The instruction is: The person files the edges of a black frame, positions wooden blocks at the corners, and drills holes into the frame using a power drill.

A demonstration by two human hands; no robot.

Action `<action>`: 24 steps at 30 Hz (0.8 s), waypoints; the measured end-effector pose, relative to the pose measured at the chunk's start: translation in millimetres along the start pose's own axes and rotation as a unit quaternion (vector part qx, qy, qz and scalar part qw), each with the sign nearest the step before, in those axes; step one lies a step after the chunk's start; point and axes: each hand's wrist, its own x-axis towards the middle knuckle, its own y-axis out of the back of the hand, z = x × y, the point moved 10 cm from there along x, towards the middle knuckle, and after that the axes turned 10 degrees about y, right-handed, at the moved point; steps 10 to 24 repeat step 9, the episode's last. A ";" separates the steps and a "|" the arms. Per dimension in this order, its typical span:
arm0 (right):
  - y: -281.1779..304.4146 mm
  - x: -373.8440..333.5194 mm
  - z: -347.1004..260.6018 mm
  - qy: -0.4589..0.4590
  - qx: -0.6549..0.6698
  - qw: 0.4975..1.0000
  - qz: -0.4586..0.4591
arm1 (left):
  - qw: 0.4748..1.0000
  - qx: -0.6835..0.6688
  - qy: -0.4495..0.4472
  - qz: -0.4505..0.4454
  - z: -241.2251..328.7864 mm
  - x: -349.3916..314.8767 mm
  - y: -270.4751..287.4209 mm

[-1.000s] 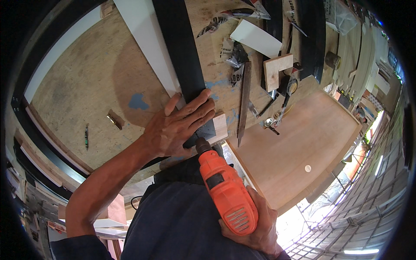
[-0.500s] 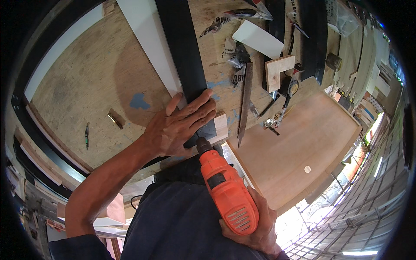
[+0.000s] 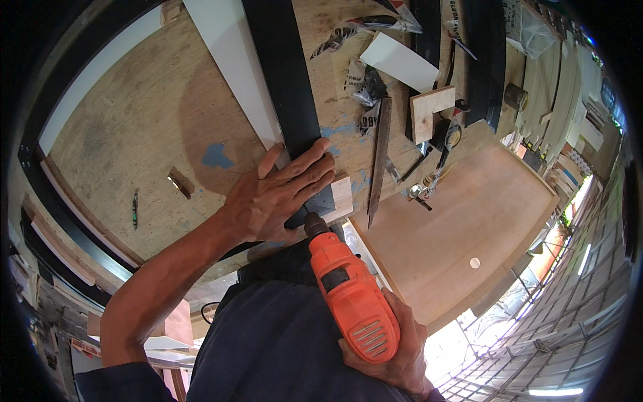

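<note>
An orange power drill is gripped from behind by my right hand, its fingers wrapped around the handle. The drill's dark chuck points up and left at the near end of a long black frame piece. My left hand lies over that end with its fingers stretched across the black surface, pressing it down. The left thumb side is hidden under the hand. A small light wood block sits under or beside the frame end, just right of my fingers. The drill tip's exact contact is hard to see.
On the wooden workbench lie a pen, a small metal piece, a long dark file-like bar, an L-shaped wood piece and a white panel. A wood panel stands lower at the right.
The long frame piece's far end has shifted very slightly to the right in the view. Both hands and the drill keep nearly the same place.
</note>
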 end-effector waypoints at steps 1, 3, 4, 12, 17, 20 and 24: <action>0.1 0.0 -0.4 -0.001 -0.006 1.000 0.000 | 1.000 -0.001 -0.001 -0.004 0.1 0.2 -0.1; 0.3 0.0 -2.0 -0.001 -0.018 1.000 0.001 | 1.000 -0.009 0.001 -0.009 -0.2 0.3 -0.1; -0.4 -1.0 -1.3 -0.001 -0.015 1.000 -0.001 | 1.000 -0.015 0.003 -0.011 -0.7 0.2 0.2; -2.3 -2.8 0.6 0.012 -0.007 1.000 0.000 | 1.000 -0.023 0.003 -0.013 -0.9 0.4 1.6; -2.3 -2.8 0.6 0.012 -0.007 1.000 0.000 | 1.000 -0.023 0.003 -0.013 -0.9 0.4 1.6; -2.3 -2.8 0.6 0.012 -0.007 1.000 0.000 | 1.000 -0.023 0.003 -0.013 -0.9 0.4 1.6; -2.3 -2.8 0.6 0.012 -0.007 1.000 0.000 | 1.000 -0.023 0.003 -0.013 -0.9 0.4 1.6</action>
